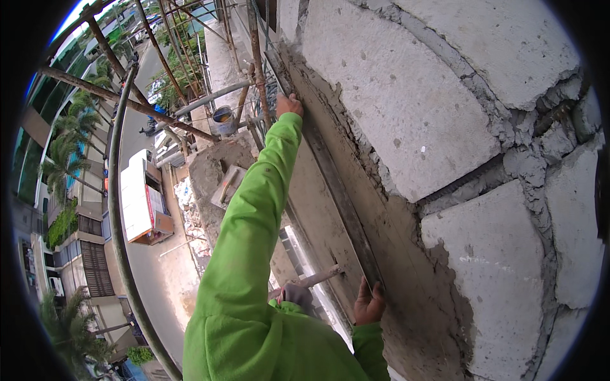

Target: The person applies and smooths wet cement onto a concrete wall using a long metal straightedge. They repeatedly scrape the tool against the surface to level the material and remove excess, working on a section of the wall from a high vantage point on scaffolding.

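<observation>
A long, narrow metal straightedge [338, 190] lies at a slant along a band of smoothed grey-brown mortar [406, 279] on the wall. My left hand [290, 106], at the end of a stretched-out green sleeve, is closed on its upper part. Lower down, my right hand [370, 303] holds the bar's near end, thumb and fingers on its edge. The palm-side grip of my left hand is partly hidden. Rough mortar edges border the large pale wall slabs [400, 101] to the right of the bar.
Left of my arm, a flat trowel [230, 187] rests on a mortar-covered board [206, 168]. A bucket [223, 119] stands beyond it. Scaffold poles [115, 159] cross the left side, with a street [143, 273] far below. A short pole [321, 276] juts near my right hand.
</observation>
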Available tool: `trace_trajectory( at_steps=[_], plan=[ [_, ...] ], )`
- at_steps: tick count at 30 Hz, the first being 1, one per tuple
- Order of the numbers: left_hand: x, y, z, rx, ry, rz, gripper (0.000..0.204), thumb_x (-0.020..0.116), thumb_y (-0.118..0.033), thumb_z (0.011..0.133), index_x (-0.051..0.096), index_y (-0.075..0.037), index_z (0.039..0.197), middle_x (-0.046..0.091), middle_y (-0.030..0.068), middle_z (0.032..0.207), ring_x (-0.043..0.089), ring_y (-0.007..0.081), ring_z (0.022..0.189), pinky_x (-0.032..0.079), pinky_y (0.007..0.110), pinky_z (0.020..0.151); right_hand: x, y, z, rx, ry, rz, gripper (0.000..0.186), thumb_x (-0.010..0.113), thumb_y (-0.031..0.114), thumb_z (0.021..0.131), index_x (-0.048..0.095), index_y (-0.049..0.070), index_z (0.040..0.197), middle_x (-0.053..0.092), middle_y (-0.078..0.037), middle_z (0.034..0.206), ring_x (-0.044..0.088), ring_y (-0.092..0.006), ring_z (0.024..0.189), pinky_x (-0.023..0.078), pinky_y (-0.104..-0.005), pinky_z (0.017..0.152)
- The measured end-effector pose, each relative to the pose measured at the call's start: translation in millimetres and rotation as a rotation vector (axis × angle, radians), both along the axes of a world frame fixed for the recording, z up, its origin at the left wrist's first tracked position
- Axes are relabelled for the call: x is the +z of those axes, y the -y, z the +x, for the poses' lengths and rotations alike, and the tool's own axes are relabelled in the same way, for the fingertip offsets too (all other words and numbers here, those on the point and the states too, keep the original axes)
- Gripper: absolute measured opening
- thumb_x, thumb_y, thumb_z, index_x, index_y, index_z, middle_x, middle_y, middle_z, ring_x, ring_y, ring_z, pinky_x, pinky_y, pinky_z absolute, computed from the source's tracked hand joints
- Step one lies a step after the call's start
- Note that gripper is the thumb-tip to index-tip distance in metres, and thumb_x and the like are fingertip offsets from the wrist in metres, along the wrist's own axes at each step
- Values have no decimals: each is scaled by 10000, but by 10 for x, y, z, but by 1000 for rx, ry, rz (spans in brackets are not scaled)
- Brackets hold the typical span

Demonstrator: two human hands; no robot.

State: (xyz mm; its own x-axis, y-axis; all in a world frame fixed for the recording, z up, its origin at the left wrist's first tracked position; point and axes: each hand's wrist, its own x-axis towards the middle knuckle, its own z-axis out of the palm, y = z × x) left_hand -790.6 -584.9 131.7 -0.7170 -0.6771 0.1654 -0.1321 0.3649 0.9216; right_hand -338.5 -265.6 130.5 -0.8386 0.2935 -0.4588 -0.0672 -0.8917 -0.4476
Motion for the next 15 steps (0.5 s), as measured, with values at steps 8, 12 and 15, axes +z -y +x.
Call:
trace_trajectory(
  at_steps=[8, 12, 15],
  plan=[
    [383, -316, 517, 54, -103, -14, 217, 468, -168, 788, 408, 10, 896, 522, 251, 838, 493, 412, 818, 377, 427, 685, -82, -179, 187, -8, 20, -75, 259, 462, 32, 797, 450, -37, 1046, 503, -146, 1055, 495, -244, 972, 410, -340, 890],
    [530, -468, 766, 44, -100, 17, 218, 459, -165, 790, 397, 7, 908, 517, 276, 817, 483, 435, 808, 371, 450, 679, -115, -243, 285, -5, 3, -69, 233, 458, 43, 811, 461, -44, 1027, 512, -154, 1040, 502, -244, 962, 410, -335, 888],
    [526, -531, 863, 53, -138, 17, 220, 459, -164, 791, 388, 6, 911, 513, 283, 811, 478, 443, 796, 366, 456, 674, -125, -282, 344, -2, 14, -52, 237, 458, 41, 810, 459, -46, 1030, 509, -152, 1047, 500, -238, 968, 405, -337, 893]
  ],
)
